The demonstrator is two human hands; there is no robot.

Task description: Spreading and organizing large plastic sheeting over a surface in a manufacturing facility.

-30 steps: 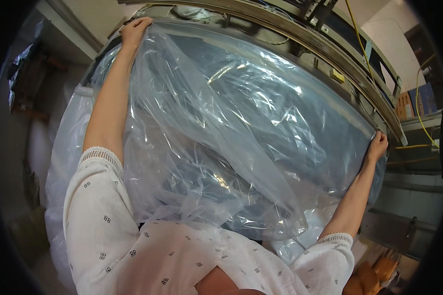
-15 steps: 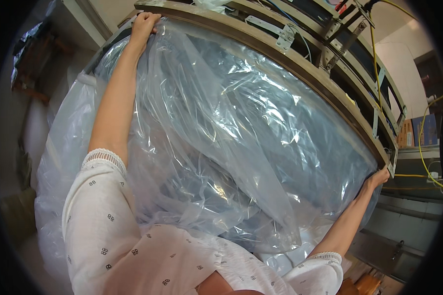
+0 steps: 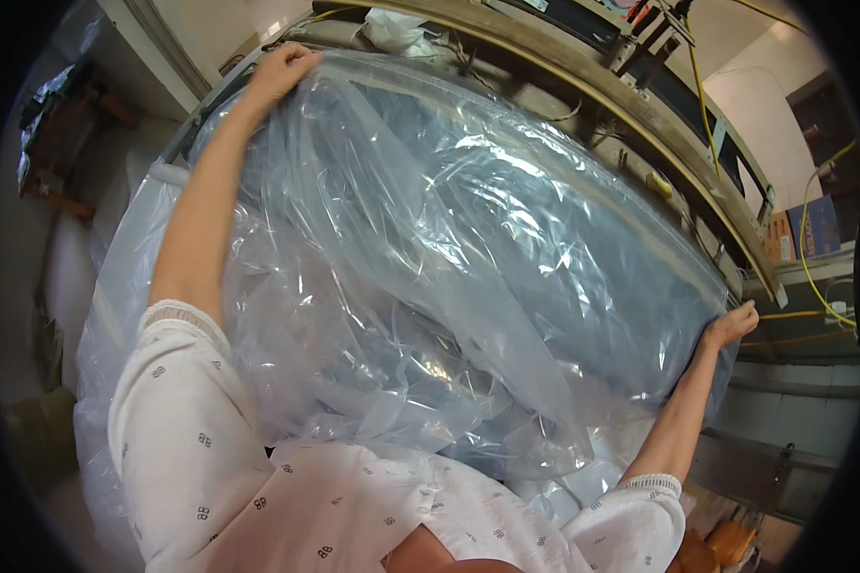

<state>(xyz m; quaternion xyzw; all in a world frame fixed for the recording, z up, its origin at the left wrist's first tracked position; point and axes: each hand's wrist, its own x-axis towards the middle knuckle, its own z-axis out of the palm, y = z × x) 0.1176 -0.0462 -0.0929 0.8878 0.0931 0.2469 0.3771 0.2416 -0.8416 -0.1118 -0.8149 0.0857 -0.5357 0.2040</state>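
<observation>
A big sheet of clear plastic film (image 3: 506, 239) spreads in front of me, crumpled and shiny, with a nearly straight far edge. My left hand (image 3: 285, 72) grips that edge at the far left corner, fingers curled over it. At the right end of the same edge my right hand (image 3: 733, 325) is closed on the film. Both arms are stretched wide, and the film hangs in folds between them down to my body. Just beyond the film's edge runs a long brown bar (image 3: 583, 72) of a machine, with a gap between bar and film.
Behind the edge lies a machine bed with a crumpled white plastic piece (image 3: 397, 31) on it. A yellow cable (image 3: 705, 105) hangs at the upper right. Boxes (image 3: 805, 229) stand on a shelf at the right. A wooden-legged piece of furniture (image 3: 62, 143) is at the left.
The brown bar has moved up and away from the film's far edge, uncovering the machine bed. My left hand has come slightly nearer; my right has shifted slightly farther away. Both still hold the film.
</observation>
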